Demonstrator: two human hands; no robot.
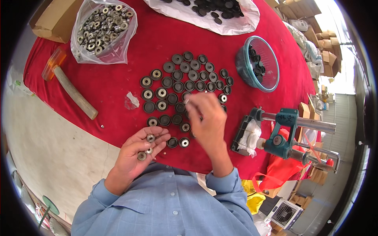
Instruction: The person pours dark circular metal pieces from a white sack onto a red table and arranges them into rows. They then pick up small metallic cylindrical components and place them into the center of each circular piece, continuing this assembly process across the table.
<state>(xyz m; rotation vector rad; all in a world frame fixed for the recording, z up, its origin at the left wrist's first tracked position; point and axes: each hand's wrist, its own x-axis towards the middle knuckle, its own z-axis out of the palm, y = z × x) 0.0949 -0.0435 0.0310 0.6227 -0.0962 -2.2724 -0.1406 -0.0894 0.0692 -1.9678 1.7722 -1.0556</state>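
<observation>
In my cupped left hand [133, 151] lie three small steel ball bearings [141, 156], in the palm and at the fingers. My right hand [206, 118] reaches over the middle of the laid-out caps, slightly smeared by motion. Its thumb and fingers are pinched together, and what they hold, if anything, I cannot make out. Many round black caps [167, 82] lie in loose rows on the red cloth. Some hold a bearing [161, 93], mostly on the left side and near edge; others have none. My right hand and wrist hide part of the rows.
At the far left, a plastic bag [118, 51] of bearings sits beside a cardboard box [55, 21]. A wooden-handled hammer [75, 92] lies left. A white sack [197, 11] carries black caps; a clear basket [258, 88] holds more. A green hand press [281, 133] stands right.
</observation>
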